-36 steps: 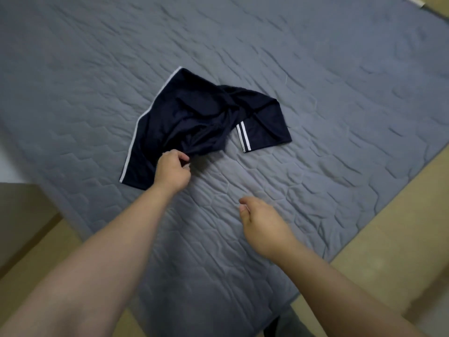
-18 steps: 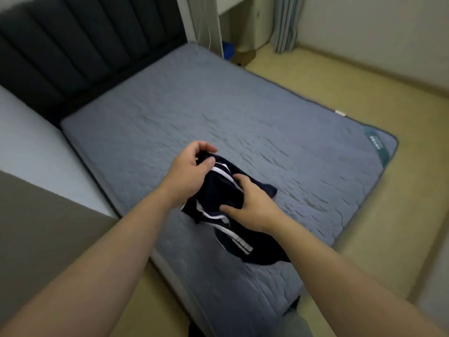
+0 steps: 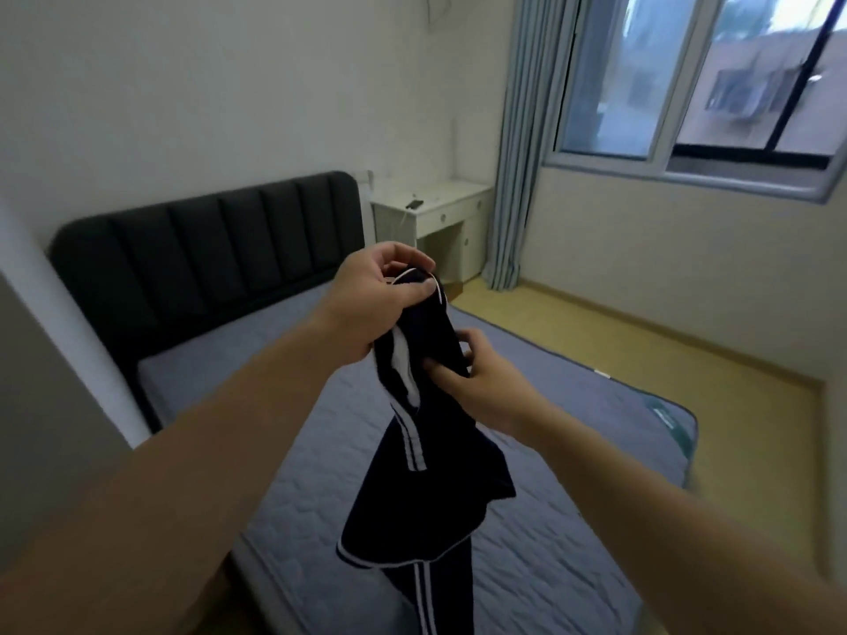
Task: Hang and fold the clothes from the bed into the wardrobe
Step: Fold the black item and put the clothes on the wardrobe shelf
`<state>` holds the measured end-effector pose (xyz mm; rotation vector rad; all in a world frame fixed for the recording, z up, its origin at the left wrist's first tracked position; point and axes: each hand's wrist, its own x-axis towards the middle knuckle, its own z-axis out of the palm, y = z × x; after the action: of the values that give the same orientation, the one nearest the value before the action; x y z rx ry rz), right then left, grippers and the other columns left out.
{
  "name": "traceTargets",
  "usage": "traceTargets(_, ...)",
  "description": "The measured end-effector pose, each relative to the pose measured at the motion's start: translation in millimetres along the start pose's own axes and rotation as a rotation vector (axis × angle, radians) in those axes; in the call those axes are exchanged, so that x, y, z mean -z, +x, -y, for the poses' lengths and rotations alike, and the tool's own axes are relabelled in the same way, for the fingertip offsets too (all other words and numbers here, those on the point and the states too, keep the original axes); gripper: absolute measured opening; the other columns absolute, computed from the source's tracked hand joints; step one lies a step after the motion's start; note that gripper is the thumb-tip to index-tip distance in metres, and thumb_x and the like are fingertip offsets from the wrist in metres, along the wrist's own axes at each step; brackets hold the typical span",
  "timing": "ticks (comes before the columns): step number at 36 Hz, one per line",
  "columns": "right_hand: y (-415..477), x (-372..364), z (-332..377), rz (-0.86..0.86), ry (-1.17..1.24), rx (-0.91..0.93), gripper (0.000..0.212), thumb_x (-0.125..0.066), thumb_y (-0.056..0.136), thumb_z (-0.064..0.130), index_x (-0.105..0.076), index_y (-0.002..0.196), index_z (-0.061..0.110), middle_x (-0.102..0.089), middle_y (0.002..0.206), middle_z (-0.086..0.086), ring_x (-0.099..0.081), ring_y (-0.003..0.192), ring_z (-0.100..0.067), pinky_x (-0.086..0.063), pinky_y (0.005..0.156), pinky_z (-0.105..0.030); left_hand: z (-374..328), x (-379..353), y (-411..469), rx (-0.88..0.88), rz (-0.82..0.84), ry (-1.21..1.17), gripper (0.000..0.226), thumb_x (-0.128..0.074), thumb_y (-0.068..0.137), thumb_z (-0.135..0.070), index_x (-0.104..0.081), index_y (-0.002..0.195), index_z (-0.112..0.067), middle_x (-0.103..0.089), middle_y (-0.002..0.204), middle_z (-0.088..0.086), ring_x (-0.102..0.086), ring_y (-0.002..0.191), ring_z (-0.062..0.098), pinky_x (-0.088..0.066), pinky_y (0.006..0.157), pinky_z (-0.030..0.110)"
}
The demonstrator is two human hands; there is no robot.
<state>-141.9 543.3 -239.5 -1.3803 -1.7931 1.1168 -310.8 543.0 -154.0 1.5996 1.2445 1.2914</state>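
A dark navy garment with white stripes (image 3: 431, 488) hangs in the air above the grey quilted bed (image 3: 563, 433). My left hand (image 3: 376, 300) grips its bunched top edge at chest height. Just below and to the right, my right hand (image 3: 476, 378) pinches the fabric with its fingers. The rest of the garment dangles down toward the bottom of the view, its lower end cut off by the frame edge. The wardrobe is out of view.
A black padded headboard (image 3: 206, 249) stands against the white wall. Beyond it, a white desk (image 3: 435, 213) sits next to a blue-grey curtain (image 3: 522, 144) and a window (image 3: 701, 75). Wooden floor (image 3: 641, 341) lies to the right of the bed.
The garment lay crumpled on the bed with only my left hand on it. Both hands then took hold and lifted it off the mattress, and my view rose from the bed to the room.
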Motion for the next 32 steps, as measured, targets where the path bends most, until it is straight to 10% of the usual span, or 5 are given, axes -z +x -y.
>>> traceTargets(12, -53, -61, 0, 0.397, 0.02, -0.055, 0.116, -0.08, 0.064, 0.066, -0.014, 0.155, 0.039, -0.044, 0.146, 0.018, -0.047, 0.132, -0.006, -0.043, 0.11, -0.035, -38, 29, 9, -0.023, -0.326, -0.269, 0.017, -0.055, 0.099, -0.005, -0.059, 0.094, -0.021, -0.063, 0.093, 0.002, -0.063, 0.081, 0.011, -0.055, 0.07, 0.022)
traceTargets(18, -48, -83, 4, 0.256, 0.176, -0.033, 0.052, -0.07, 0.09, 0.02, -0.045, 0.133, 0.035, -0.066, 0.118, 0.005, -0.066, 0.107, -0.012, -0.052, 0.099, -0.036, -53, 45, 11, 0.014, -0.399, -0.463, 0.024, -0.049, 0.098, 0.005, -0.055, 0.094, -0.018, -0.059, 0.089, 0.004, -0.059, 0.079, 0.018, -0.053, 0.079, 0.034)
traceTargets(23, -40, -72, 38, 0.294, 0.165, 0.04, 0.092, -0.089, 0.056, 0.057, -0.022, 0.113, 0.083, -0.054, 0.117, 0.043, -0.055, 0.109, 0.015, -0.048, 0.083, -0.01, -58, 59, 14, 0.046, -0.447, -0.609, 0.022, -0.048, 0.097, 0.008, -0.055, 0.098, -0.013, -0.057, 0.103, 0.013, -0.058, 0.092, 0.026, -0.052, 0.096, 0.044)
traceTargets(28, -25, -85, 53, -0.054, 0.243, 0.081, 0.054, -0.073, 0.085, 0.046, -0.043, 0.13, 0.046, -0.06, 0.123, 0.02, -0.059, 0.111, -0.003, -0.052, 0.093, -0.025, -65, 67, 13, 0.047, -0.44, -0.645, 0.02, -0.049, 0.097, 0.007, -0.054, 0.099, -0.012, -0.058, 0.106, 0.015, -0.06, 0.095, 0.029, -0.052, 0.099, 0.049)
traceTargets(32, -13, -64, 59, -0.11, 0.257, 0.122, 0.023, -0.055, 0.1, 0.023, -0.058, 0.113, 0.041, -0.069, 0.103, 0.019, -0.065, 0.096, -0.006, -0.047, 0.071, -0.014, -68, 84, 11, 0.077, -0.428, -0.664, 0.022, -0.046, 0.097, 0.008, -0.052, 0.093, -0.014, -0.057, 0.099, 0.014, -0.061, 0.087, 0.03, -0.055, 0.089, 0.047)
